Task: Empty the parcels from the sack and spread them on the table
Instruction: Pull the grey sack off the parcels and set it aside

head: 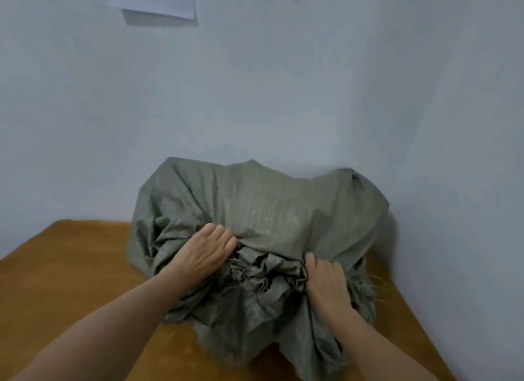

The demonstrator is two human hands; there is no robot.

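**A:** What's nearest you?

**B:** The gathered mouth of the sack (pixel 269 210), which lies on the table (pixel 71 267). My left hand (pixel 204 256) and right hand (pixel 326 281) each have fingers curled into the bunched fabric, one on either side.

**A:** And the parcels?

**B:** Hidden inside. I'd pull the mouth wide first, then lift the bulging far end by the wall (pixel 283 97) so they slide out gently.

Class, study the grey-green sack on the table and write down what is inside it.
Nothing inside shows. The sack bulges, but its fabric is bunched where the left hand and right hand hold it, so the cloth hides any contents.
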